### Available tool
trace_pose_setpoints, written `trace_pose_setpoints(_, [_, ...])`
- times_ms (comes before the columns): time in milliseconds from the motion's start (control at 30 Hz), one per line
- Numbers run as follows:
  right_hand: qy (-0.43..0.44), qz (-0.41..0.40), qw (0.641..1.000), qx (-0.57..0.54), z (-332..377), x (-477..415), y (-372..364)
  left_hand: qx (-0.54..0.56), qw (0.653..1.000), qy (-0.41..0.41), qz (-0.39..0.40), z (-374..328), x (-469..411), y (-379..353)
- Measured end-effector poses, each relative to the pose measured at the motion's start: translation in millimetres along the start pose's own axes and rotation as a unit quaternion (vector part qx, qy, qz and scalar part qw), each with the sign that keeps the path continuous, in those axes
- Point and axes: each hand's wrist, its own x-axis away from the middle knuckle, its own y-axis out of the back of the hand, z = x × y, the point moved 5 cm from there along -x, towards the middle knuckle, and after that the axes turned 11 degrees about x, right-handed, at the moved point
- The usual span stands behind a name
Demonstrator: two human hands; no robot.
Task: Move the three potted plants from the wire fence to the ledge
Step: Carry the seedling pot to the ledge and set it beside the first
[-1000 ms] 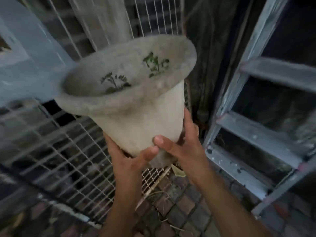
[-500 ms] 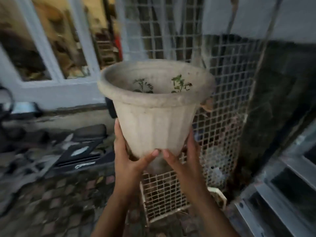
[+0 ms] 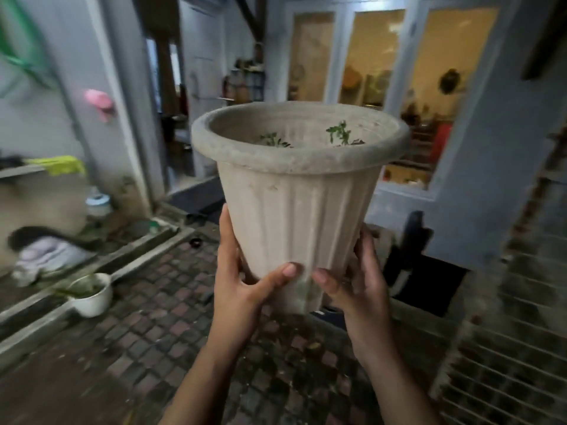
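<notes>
A person's two bare hands hold a pale, ribbed plant pot [image 3: 294, 204] upright in the air above a brick-paved courtyard floor [image 3: 184, 332]. The left hand [image 3: 242, 289] cups the pot's lower left side and the right hand [image 3: 359, 283] its lower right side, the fingers of both closed around the narrow base with the thumbs pressed on the near face, almost meeting. Small green seedlings [image 3: 339, 134] show just above the soil inside the wide, rounded rim. A wire fence [image 3: 506, 348] stands at the right edge of the view, well apart from the pot. To the left, a white bowl [image 3: 92, 296] with green matter in it sits on the paving beside a raised concrete ledge [image 3: 129, 259]. Lit windows [image 3: 368, 56] glow in the wall behind.
</notes>
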Motion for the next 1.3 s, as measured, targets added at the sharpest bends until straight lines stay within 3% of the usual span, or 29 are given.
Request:
trace_pose_setpoints(333, [0.013,0.156,0.985,-0.070,-42,-108,-212,-0.041,0.991,-0.013,-0.124,32,-95,184])
trace_pose_setpoints(667, [0.029,0.273,0.954,-0.121,-142,-275,-369,-0.083,0.969,-0.028,-0.232,140,-229,293])
trace_pose_setpoints(867, [-0.005,0.355,0.924,-0.140,-191,-375,-462,-0.117,0.947,-0.013,-0.298,188,-313,353])
trace_pose_setpoints(1300, [-0.029,0.404,0.907,-0.112,-294,-516,-693,-0.118,0.926,0.005,-0.360,309,-462,555])
